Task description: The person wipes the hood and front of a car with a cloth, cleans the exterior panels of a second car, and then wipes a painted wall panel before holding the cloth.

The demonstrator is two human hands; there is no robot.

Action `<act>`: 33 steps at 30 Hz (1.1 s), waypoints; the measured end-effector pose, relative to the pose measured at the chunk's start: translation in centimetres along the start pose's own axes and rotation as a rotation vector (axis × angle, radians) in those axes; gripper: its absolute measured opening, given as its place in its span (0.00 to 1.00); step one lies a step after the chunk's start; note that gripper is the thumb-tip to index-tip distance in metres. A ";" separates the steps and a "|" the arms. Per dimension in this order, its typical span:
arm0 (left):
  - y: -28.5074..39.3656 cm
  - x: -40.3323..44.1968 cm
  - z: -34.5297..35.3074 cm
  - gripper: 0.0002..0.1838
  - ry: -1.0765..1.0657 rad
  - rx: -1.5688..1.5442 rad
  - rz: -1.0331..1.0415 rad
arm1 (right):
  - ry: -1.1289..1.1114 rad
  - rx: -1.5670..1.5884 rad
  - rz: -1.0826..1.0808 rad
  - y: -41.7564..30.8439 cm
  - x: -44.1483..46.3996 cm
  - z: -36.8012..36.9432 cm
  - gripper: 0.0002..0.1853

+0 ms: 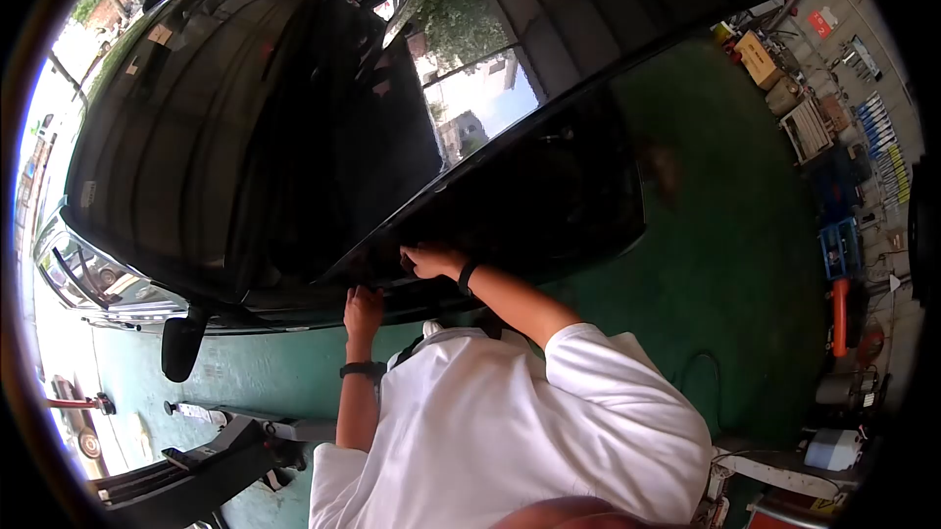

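Note:
A black car fills the upper left, its dark hood (588,9) raised and reflecting trees and sky. At the car's side edge, below the windshield area, my left hand (364,309) has its fingers bent against the dark body. To its right and slightly higher, my right hand (431,261) reaches over the dark engine bay edge with its fingers curled together. Deep shadow hides what either hand touches or holds. The wrists carry dark bands.
The car's side mirror (182,345) sticks out at the left. A lift arm (196,470) lies low on the green floor (725,284). Along the right wall stand a wooden crate (806,131), a blue basket (840,249), an orange tool (839,317) and hanging wrenches (882,142).

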State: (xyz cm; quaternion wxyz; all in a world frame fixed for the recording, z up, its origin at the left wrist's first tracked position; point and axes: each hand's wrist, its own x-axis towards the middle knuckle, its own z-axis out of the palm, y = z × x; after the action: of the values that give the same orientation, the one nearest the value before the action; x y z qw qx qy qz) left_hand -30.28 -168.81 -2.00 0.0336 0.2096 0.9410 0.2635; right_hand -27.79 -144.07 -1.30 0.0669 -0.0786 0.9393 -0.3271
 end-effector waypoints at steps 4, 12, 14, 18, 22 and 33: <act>1.3 0.0 -2.1 0.16 -0.085 0.052 -0.084 | 0.101 -0.032 0.161 0.9 -1.7 1.0 0.14; 6.5 2.6 1.2 0.18 -0.211 -0.160 0.210 | 0.400 -0.149 -0.034 3.3 -2.5 2.7 0.17; 8.7 2.5 2.6 0.23 -0.245 -0.206 0.235 | 0.333 -0.226 0.103 3.2 -5.2 1.2 0.19; 12.7 1.9 7.5 0.37 -0.305 -0.181 0.415 | 0.350 -0.354 0.186 6.6 -11.5 -1.9 0.15; 19.4 -0.4 9.6 0.46 -0.526 -0.221 0.261 | 0.300 -0.158 0.280 9.1 -17.0 -5.6 0.19; 29.7 -0.7 5.8 0.16 -0.526 -0.809 0.364 | 0.613 0.384 -0.064 0.8 -23.1 -19.6 0.29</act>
State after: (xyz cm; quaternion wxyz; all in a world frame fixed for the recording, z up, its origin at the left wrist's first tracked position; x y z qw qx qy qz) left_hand -17.50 -143.34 8.15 0.3009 0.3994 0.6718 0.5464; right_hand -8.71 -127.17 15.14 -0.2145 0.0077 0.8342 -0.5080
